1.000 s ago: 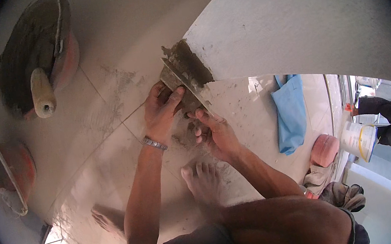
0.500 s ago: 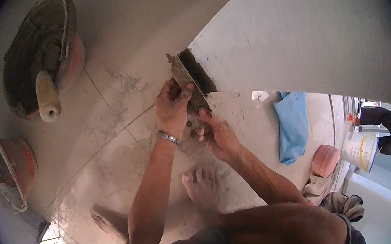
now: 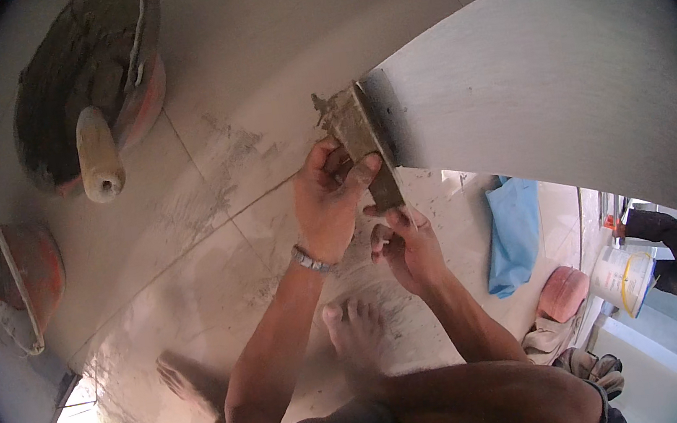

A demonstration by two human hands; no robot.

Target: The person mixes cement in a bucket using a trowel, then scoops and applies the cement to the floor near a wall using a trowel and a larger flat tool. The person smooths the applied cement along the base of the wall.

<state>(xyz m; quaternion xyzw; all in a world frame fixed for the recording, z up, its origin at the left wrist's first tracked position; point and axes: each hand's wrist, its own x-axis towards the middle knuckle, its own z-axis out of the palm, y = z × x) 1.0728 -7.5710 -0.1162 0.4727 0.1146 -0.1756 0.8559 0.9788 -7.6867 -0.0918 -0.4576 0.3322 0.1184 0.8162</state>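
Note:
A narrow tile strip [image 3: 359,120], its upper face coated with grey-brown mortar, stands tilted at the base of a pale wall [image 3: 524,70]. My left hand [image 3: 329,200], with a metal-band watch on the wrist, grips the strip around its long edge, thumb on the mortared face. Its other fingers are partly hidden behind the strip. At the strip's near end, my right hand [image 3: 412,249] pinches it with the fingertips, the remaining fingers curled. Beside the strip, the wall's lower edge shows a dark patch [image 3: 384,113].
A large mortar bucket [image 3: 148,108] with a round-handled tool [image 3: 100,156] lies far left, a smaller red bucket [image 3: 46,273] below it. Blue cloth [image 3: 514,232], a pink rounded object [image 3: 562,292] and a white pail [image 3: 619,274] are at right. My bare feet rest on smeared floor tiles.
Both hands have shifted right in the picture with the strip, whose mortared face shows more now. The dark gap at the wall's base is largely covered. The view has shifted too.

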